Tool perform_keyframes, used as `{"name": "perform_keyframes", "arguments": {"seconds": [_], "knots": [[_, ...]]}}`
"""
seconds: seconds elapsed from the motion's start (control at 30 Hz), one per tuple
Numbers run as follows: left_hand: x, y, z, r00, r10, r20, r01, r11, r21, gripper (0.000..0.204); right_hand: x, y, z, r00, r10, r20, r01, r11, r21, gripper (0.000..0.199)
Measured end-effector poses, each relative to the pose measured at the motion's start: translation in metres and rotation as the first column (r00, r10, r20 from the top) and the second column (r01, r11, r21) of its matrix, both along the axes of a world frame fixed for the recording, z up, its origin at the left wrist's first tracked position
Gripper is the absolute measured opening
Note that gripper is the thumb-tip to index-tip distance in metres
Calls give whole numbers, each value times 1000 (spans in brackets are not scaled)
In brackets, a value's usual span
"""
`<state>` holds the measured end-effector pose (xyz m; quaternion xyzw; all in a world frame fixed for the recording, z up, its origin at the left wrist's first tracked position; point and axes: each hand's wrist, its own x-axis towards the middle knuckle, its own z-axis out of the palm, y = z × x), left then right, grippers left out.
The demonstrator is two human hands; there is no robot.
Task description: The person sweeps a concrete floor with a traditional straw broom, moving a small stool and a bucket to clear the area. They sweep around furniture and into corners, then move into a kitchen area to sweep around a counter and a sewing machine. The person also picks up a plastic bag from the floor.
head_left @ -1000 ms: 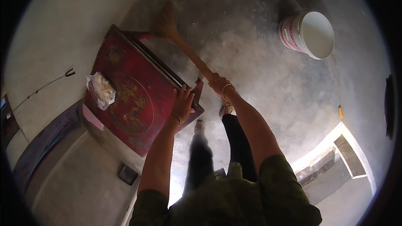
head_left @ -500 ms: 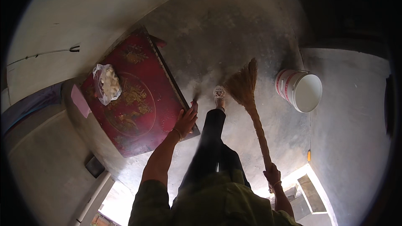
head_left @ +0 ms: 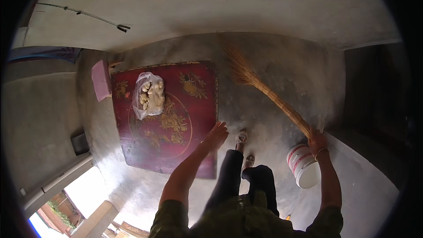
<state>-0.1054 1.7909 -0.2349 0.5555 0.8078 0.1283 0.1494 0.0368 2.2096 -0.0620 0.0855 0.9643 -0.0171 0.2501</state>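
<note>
- The right hand [head_left: 317,141] is closed tight around the end of the long straw broom [head_left: 264,90], whose bristles reach the grey floor [head_left: 282,61] by the wall.
- The left hand [head_left: 216,135] lies open and flat on the edge of the dark red square table [head_left: 176,150], likely for balance.
- A white plastic bucket [head_left: 304,167] stands just under the right hand.

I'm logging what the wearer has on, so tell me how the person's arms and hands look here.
Both forearms are bare. Short olive-green sleeves end near the upper arms. The left hand is bare, with no glove and no band visible. The right hand is also ungloved, with a thin bangle round its wrist. Rings are too small to tell.
</note>
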Motion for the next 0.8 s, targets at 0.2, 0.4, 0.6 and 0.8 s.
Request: {"name": "perform_keyframes", "arguments": {"seconds": [0.2, 0.4, 0.6, 0.8], "knots": [[-69, 35, -23, 994, -72, 77, 91, 959, -268, 12, -211, 3, -41, 953, 303, 9, -301, 945, 129, 50], [-68, 25, -16, 978, -6, 208, -13, 996, 88, 6, -377, -80, -104, 877, 479, -32, -477, 864, -159, 57], [-78, 28, -2, 978, 19, 210, -4, 997, -72, 12, -464, -189, -158, 874, 404, 271, -300, 886, -353, 45], [-74, 30, -5, 998, 3, 68, 1, 998, -69, 8, -386, -43, -175, 914, 144, 379, -39, 962, -271, 37]]}}
